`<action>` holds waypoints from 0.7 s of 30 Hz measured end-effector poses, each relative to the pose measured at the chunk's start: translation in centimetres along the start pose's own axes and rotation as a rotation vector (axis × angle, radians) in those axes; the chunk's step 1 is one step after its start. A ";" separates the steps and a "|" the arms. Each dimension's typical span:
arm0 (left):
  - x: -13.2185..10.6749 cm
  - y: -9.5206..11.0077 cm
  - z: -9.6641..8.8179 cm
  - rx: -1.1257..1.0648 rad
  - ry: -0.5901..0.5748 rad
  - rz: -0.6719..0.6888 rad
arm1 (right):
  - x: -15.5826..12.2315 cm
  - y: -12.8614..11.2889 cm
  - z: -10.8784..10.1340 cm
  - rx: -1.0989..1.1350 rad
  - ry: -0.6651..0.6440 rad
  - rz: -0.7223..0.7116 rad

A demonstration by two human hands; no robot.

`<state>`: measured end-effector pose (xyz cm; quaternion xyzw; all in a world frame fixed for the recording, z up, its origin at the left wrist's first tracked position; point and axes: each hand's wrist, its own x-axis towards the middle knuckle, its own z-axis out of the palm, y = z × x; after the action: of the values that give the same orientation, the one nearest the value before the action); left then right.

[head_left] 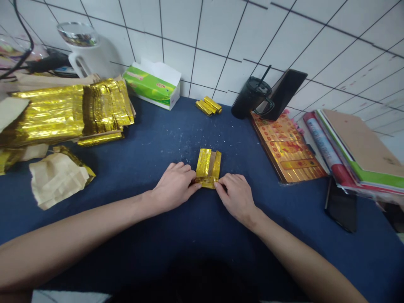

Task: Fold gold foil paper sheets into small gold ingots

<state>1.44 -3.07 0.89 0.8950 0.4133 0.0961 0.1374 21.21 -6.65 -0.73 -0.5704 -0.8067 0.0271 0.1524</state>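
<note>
A small piece of gold foil paper [208, 166], partly folded with a brown strip showing down its middle, lies on the dark blue table cloth [176, 134]. My left hand [173, 186] pinches its near left corner. My right hand [235, 195] pinches its near right corner. Both hands have their fingers curled and pressed on the folded near edge.
Stacks of gold foil sheets [72, 111] and crumpled brown paper [57, 179] lie at the left. Folded gold pieces [208, 105], a green tissue box [152, 84], a black cup [251, 99], a red-gold printed pack [288, 149], books [356, 155] and a dark phone [341, 206] stand around.
</note>
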 end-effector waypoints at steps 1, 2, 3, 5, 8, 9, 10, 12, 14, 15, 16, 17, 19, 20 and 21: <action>0.0 0.0 0.0 0.000 -0.001 0.002 | 0.0 0.0 0.0 -0.001 0.000 -0.005; 0.0 0.0 0.0 0.003 -0.002 0.002 | 0.0 0.0 0.0 0.000 0.001 -0.007; 0.1 0.0 0.0 0.007 -0.003 0.001 | 0.0 0.0 0.0 0.003 0.002 -0.008; 0.1 0.0 0.1 0.016 -0.002 -0.003 | 0.0 0.0 0.0 0.007 0.001 -0.006; 0.2 0.1 0.2 0.037 0.010 -0.013 | 0.0 0.0 0.0 0.004 0.000 -0.003; 0.2 0.1 0.2 0.049 0.011 -0.015 | 0.0 0.0 0.0 0.003 0.003 -0.003; 0.3 0.1 0.2 0.063 0.011 -0.018 | 0.0 0.0 0.0 0.002 0.006 -0.002; 0.3 0.2 0.2 0.091 0.009 -0.020 | 0.0 0.0 0.1 -0.002 0.012 0.003; 0.3 0.2 0.2 0.111 0.006 -0.017 | 0.0 0.0 0.1 -0.009 0.010 0.007; 0.3 0.2 0.2 0.119 0.006 -0.014 | 0.0 0.0 0.1 -0.014 0.010 0.008; 0.3 0.2 0.3 0.126 0.006 -0.011 | 0.0 -0.1 0.1 -0.021 0.011 0.010; 0.3 0.3 0.3 0.132 0.006 -0.008 | 0.0 -0.1 0.1 -0.028 0.013 0.011; 0.4 0.3 0.3 0.140 0.008 -0.005 | 0.0 -0.1 0.2 -0.037 0.018 0.010; 0.5 0.3 0.3 0.142 0.007 -0.007 | 0.0 -0.1 0.2 -0.037 0.020 0.011; 0.5 0.4 0.3 0.142 0.007 -0.010 | 0.0 -0.1 0.2 -0.035 0.020 0.012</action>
<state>2.10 -2.98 0.74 0.9002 0.4239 0.0690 0.0723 21.06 -6.65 -0.87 -0.5779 -0.8021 0.0081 0.1503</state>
